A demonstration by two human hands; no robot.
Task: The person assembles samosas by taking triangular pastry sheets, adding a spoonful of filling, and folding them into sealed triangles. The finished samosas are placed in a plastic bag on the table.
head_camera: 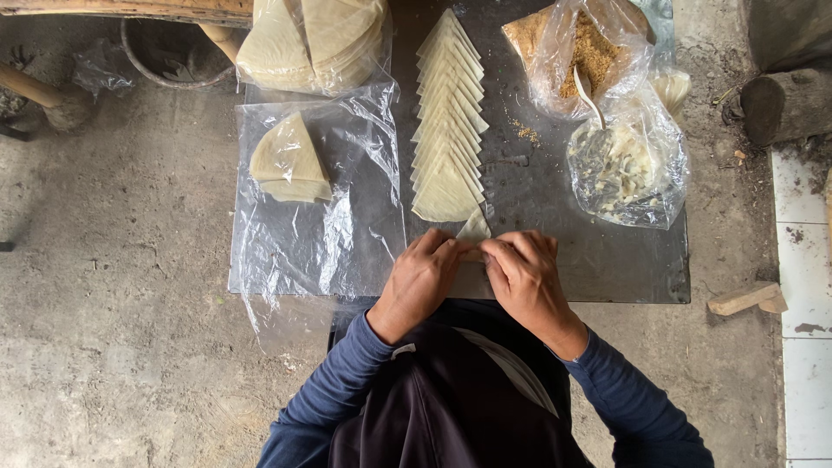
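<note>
My left hand (422,279) and my right hand (523,276) meet at the near edge of a dark metal tray (624,260). Together they pinch a pale triangular pastry wrapper (474,230), whose tip sticks out above my fingers. Just beyond it a long overlapping row of folded pastry triangles (448,121) runs away from me down the tray's middle. Both sleeves are dark blue.
A clear plastic sheet (321,234) on the left carries a small stack of quarter-round wrappers (288,160). A bagged stack of wrappers (316,39) lies at the far left. Bags of brown crumbs (589,52) and pale filling (628,165) with a spoon (587,91) sit right. Concrete floor surrounds the tray.
</note>
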